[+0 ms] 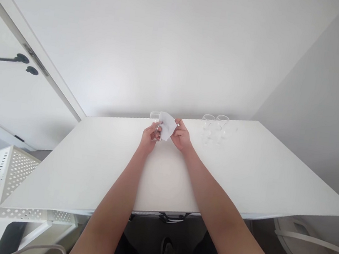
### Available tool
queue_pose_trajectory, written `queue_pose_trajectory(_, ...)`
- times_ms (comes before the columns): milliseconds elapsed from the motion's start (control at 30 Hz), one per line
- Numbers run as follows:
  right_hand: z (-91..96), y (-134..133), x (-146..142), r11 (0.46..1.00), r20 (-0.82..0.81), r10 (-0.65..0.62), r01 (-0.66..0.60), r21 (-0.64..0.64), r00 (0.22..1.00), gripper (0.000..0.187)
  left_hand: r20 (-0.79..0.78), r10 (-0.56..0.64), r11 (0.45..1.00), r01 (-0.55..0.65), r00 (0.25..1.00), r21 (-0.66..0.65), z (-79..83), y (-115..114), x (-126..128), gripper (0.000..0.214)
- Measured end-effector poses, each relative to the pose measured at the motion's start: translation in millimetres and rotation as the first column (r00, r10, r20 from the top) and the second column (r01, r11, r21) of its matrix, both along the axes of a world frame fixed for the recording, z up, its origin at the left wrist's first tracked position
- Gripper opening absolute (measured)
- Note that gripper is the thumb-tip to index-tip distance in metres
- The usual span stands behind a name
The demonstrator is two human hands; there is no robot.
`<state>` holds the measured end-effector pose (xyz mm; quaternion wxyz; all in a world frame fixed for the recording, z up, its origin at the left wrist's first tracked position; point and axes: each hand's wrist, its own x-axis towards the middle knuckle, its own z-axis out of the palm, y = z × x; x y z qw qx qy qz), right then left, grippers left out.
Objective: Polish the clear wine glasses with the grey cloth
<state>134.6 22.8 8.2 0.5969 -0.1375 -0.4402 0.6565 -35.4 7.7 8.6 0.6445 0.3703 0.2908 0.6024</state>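
My left hand (148, 137) has its fingers wrapped around a clear drinking glass (156, 139); its lower part shows below the fingers. A clear rounded glass shape (154, 115) rises just behind that hand, and I cannot tell whether it belongs to the same glass. A thin white cloth (167, 126) stands up between my hands, covering part of the glass. Its right edge is pinched between the fingers of my right hand (182, 135).
Clear glasses (208, 120) stand near the back edge of the white table (229, 173), right of my hands. A white wall rises behind. At lower left is a white perforated rack (22, 161); a door with a black handle (11, 58) is farther left.
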Motion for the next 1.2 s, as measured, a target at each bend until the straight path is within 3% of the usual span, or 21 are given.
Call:
queue_pose_trajectory(200,-5.9,3.4,-0.6,0.992,-0.004,-0.112,0.112,0.061,0.994,0.051,0.029,-0.086,0.996,0.087,0.996,-0.011,2.4,-3.0,-2.3,0.049)
queue_pose_trajectory(400,-6.1,4.5,6.8,0.981,-0.032,-0.195,0.195,-0.022,0.980,0.038,-0.120,-0.214,0.973,0.222,0.969,0.065,-1.2,-4.5,-1.5,0.052)
queue_pose_trajectory(533,-2.0,0.6,9.9,0.997,-0.007,-0.075,0.075,-0.009,0.997,0.043,-0.226,-0.193,0.977,0.208,0.955,0.044,-2.2,-5.1,0.5,0.050)
queue_pose_trajectory(700,2.4,-7.3,10.8,0.994,0.099,0.109,-0.109,-0.005,0.989,0.070,-0.270,-0.227,0.972,0.236,0.936,0.001,-2.3,-4.6,1.1,0.054)
queue_pose_trajectory(800,1.5,-7.6,12.0,0.990,0.097,0.139,-0.140,-0.004,0.985,0.074,-0.275,-0.262,0.964,0.266,0.925,-0.024,-3.5,-3.7,1.1,0.052)
queue_pose_trajectory(1033,-6.3,0.5,9.4,1.000,0.038,0.022,-0.022,0.002,0.999,0.060,-0.287,-0.262,0.963,0.271,0.921,-0.010,-2.8,-4.9,2.3,0.048)
queue_pose_trajectory(1133,-8.5,6.7,3.9,0.987,0.038,-0.141,0.143,-0.068,0.989,0.045,-0.256,-0.226,0.972,0.235,0.940,0.005,-1.8,-4.7,2.6,0.049)
queue_pose_trajectory(1200,-9.2,10.4,0.8,0.950,0.080,-0.271,0.280,-0.139,0.959,0.039,-0.206,-0.159,0.986,0.164,0.966,0.010,-2.4,-3.1,2.5,0.050)
